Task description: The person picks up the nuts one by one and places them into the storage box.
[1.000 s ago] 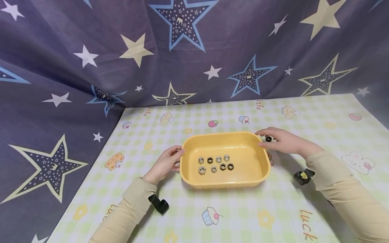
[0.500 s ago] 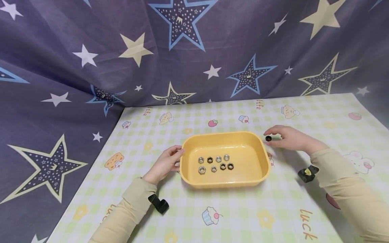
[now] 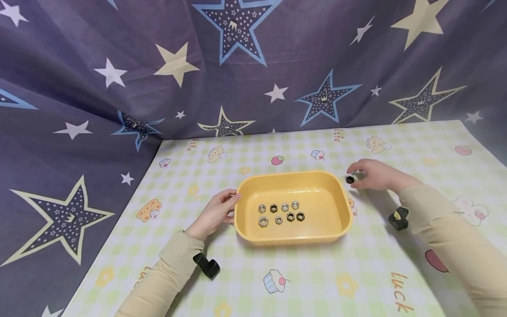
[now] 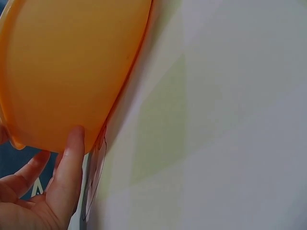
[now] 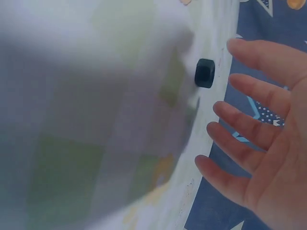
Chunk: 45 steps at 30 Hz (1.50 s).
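A yellow plastic tray [image 3: 293, 240] sits in the middle of the table with several hex nuts lying in two rows on its floor, some silver [image 3: 263, 222] and some dark [image 3: 300, 216]. My left hand [image 3: 215, 213] holds the tray's left end, thumb at the rim and fingers against the outer wall, as the left wrist view also shows. Right of the tray, a black nut [image 3: 350, 179] rests on the tablecloth. My right hand [image 3: 378, 175] is around that nut with thumb and fingers apart; in the right wrist view its fingers are spread, not touching the nut [image 5: 205, 73].
The table wears a green checked cloth [image 3: 198, 281] with cartoon prints. A dark blue curtain [image 3: 261, 110] with stars hangs behind it and to the left. Black camera mounts [image 3: 207, 266] sit on both wrists.
My right hand has left the tray's right rim and moved right, spreading its fingers around the black nut, which stays on the cloth. The left hand and tray have not moved.
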Available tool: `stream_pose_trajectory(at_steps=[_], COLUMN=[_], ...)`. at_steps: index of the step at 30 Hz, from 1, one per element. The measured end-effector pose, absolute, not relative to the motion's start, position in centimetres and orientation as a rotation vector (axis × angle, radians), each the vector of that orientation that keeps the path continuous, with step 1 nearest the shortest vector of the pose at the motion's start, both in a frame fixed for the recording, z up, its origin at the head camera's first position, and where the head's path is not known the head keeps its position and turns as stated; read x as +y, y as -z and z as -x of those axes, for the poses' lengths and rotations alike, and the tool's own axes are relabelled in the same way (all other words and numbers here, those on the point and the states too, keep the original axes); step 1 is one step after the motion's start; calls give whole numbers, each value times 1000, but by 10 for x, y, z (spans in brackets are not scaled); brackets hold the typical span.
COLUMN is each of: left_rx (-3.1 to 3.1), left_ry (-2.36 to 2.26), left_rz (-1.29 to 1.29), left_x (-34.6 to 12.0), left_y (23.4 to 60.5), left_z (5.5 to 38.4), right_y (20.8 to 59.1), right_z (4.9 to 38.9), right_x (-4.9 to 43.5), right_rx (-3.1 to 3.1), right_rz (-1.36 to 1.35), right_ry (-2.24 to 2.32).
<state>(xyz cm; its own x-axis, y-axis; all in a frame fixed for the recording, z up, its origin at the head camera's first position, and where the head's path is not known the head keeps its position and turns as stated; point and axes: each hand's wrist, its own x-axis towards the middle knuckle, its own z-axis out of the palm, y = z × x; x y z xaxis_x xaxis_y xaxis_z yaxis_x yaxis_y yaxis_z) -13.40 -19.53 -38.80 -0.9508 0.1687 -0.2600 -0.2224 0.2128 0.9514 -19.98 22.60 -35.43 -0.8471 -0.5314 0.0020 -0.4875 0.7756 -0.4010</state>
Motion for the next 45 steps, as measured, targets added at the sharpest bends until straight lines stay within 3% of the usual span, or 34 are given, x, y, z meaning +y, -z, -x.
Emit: stream_pose_trajectory(at_steps=[45], left_rx=[2163], left_ry=[-1777], left_rz=[58], left_x=[-197], left_y=[387], left_z=[135], right_y=[369], right_z=[226], right_x=[225], right_rx=[2836], right_rz=[814], right_ry=[542])
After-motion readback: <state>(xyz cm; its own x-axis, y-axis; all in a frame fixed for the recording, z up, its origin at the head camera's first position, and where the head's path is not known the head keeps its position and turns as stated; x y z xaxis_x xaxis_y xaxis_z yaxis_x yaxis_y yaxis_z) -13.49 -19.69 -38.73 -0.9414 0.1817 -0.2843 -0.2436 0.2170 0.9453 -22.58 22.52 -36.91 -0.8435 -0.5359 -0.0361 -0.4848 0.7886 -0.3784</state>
